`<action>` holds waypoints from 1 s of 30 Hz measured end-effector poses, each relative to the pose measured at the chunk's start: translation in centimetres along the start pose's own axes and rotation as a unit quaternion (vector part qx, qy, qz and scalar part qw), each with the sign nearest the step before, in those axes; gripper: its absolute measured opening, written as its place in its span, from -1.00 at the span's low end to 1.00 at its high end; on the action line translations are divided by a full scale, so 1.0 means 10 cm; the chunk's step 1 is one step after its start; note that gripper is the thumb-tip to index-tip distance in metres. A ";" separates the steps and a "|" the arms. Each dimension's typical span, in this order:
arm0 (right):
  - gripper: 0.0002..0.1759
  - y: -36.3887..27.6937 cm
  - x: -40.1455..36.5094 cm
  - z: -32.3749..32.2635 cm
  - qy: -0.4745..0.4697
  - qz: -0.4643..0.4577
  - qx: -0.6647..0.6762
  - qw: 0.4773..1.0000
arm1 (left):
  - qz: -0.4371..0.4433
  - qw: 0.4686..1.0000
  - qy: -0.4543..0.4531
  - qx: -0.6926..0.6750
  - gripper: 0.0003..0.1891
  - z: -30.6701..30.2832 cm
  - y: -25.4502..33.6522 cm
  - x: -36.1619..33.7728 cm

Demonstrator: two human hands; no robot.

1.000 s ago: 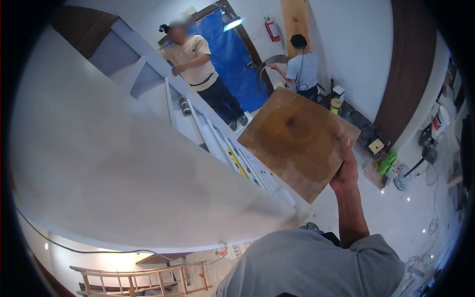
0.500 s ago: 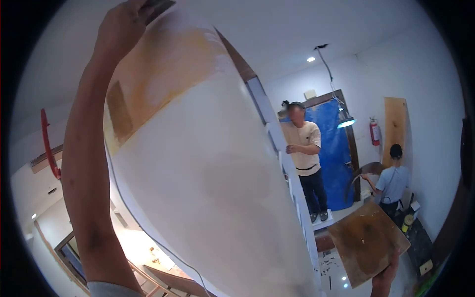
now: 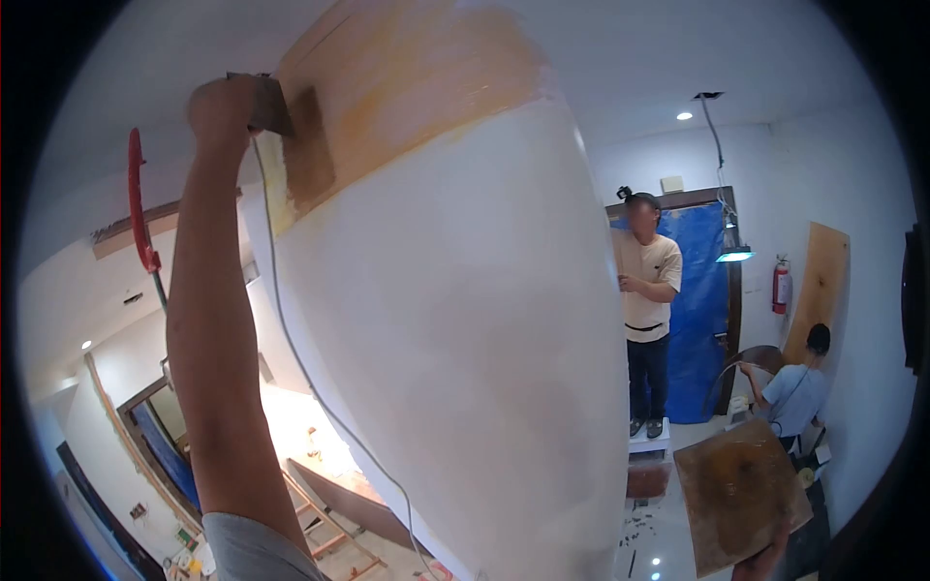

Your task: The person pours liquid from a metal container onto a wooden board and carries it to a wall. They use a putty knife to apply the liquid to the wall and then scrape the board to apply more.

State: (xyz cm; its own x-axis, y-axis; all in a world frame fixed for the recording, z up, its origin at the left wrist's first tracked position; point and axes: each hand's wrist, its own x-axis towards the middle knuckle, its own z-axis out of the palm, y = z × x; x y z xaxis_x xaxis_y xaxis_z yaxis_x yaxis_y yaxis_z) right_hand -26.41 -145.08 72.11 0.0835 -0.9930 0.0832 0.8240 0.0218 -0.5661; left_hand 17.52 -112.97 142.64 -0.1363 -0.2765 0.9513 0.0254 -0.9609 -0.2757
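Observation:
A broad curved white surface [image 3: 455,320] fills the middle of my view, with a tan and yellow patch [image 3: 417,87] across its upper part. My left hand [image 3: 221,108] is raised at its upper left edge, closed around a flat metal scraper [image 3: 272,105]. The blade lies close to a darker brown strip [image 3: 312,150] on the patch; whether it touches cannot be seen. Low on the right, my right hand [image 3: 765,562] grips the bottom edge of a stained brown board [image 3: 741,494]. Most of that hand's fingers are hidden beneath the board.
A thin cable [image 3: 291,334] runs down the surface's left edge. Behind it stand a red curved handle [image 3: 141,208] and a wooden ladder [image 3: 334,533]. One person [image 3: 651,281] stands on a white step; another [image 3: 796,387] works by the right wall. A lit lamp [image 3: 734,254] hangs nearby.
My left hand has come down along the surface's left edge with the scraper, from the top to beside the brown strip. The view has shifted, and the board stays in my right hand.

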 end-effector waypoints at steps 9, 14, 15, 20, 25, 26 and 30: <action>-0.28 0.00 0.14 -0.09 -0.062 0.028 -0.005 0.998 | -0.243 0.929 0.009 -0.278 -0.67 0.50 -0.01 -0.38; -0.28 0.10 0.16 0.00 -0.094 0.052 0.053 0.993 | -0.275 0.901 -0.040 -0.334 -0.60 0.35 0.31 -0.29; -0.28 0.12 0.17 0.00 -0.104 0.056 0.062 0.991 | -0.272 0.869 -0.057 -0.408 -0.59 0.24 0.41 -0.30; -0.28 0.18 0.19 0.05 -0.135 0.082 0.099 0.982 | -0.090 0.935 0.027 -0.341 -0.79 -0.78 1.12 -0.40; -0.29 0.18 0.07 0.24 -0.052 0.091 0.115 0.988 | -0.121 0.878 0.105 -0.450 -0.80 -1.67 2.00 -0.21; -0.28 0.17 0.05 0.27 -0.069 0.089 0.118 0.987 | -0.105 0.856 0.124 -0.490 -0.78 -1.76 2.11 -0.13; -0.27 0.18 -0.01 0.27 -0.098 0.079 0.134 0.983 | -0.059 0.878 0.083 -0.467 -0.78 -2.26 2.41 0.14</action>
State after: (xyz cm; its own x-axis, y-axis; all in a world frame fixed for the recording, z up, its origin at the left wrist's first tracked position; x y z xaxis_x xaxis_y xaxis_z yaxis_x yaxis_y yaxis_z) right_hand -23.37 -144.58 73.28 0.3065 -0.9342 0.1825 0.9079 0.2294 -0.3508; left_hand -4.48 -136.24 134.18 -0.2274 -0.0960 0.9690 -0.8118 -0.5310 -0.2431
